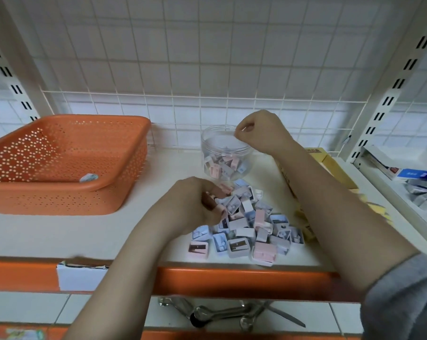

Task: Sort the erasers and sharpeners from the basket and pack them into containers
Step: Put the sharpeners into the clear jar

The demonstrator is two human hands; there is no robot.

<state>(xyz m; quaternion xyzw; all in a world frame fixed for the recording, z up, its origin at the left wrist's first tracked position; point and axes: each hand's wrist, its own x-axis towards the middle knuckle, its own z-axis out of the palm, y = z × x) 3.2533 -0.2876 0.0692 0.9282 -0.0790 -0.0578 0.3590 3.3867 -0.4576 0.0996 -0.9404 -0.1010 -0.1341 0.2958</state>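
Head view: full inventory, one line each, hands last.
basket: one, orange, shelf left; one pale item inside
jar: one, clear, open, shelf centre back, partly filled with sharpeners
sharpener pile: many, pink, blue and white, shelf in front of jar
yellow boxes: several, shelf right, partly hidden by arm
scissors: several, metal, lower shelf
left hand: curled on sharpeners at the pile
right hand: fingers pinched over jar mouth; held item not discernible

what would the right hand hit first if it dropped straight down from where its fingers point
Likely the open mouth of the clear jar: the right hand hovers over its rim, so the sharpeners inside come first, though depth is unclear.
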